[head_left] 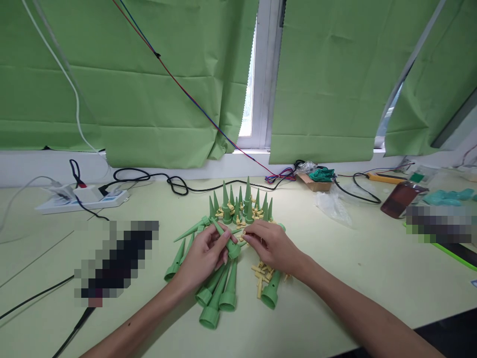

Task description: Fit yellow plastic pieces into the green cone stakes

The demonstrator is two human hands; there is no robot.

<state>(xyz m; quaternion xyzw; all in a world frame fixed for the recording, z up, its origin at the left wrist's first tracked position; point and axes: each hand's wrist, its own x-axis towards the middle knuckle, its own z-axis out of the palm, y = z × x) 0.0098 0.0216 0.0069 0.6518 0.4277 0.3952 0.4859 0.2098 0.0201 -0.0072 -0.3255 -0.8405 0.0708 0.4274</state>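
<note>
While the left hand (208,251) has its thumb and fingers closed around a green spike (233,250), the spike sits tilted above the middle of the table (324,318), tip far-left, wide collar near-right, small hole showing in the collar. Right hand (274,243) is just right of it, thumb and forefinger pinched almost together on a small yellow piece (244,232), apart from the held spike; other fingers curled, partly hidden.

Near side, below the left hand: loose spikes (209,317) lying in a fan, collars toward the near edge; more lie to the left of that hand. Near-right, below the right hand: pile of yellow pieces (263,273), with a single spike (271,294) lying just beside it. Far side of the hands: cluster of upright spikes (225,199), yellow pieces among them.

Farther out, left: white power strip (114,200), plus a pixelated dark object (119,263) nearer. Black cable (208,189) runs along the far edge. Far right: small cardboard box (316,185) with dark green material on top, clear plastic bag (333,208), tilted bottle (400,199) of reddish-brown contents. Green curtains (160,99) hang behind, window frame (263,89) between.
</note>
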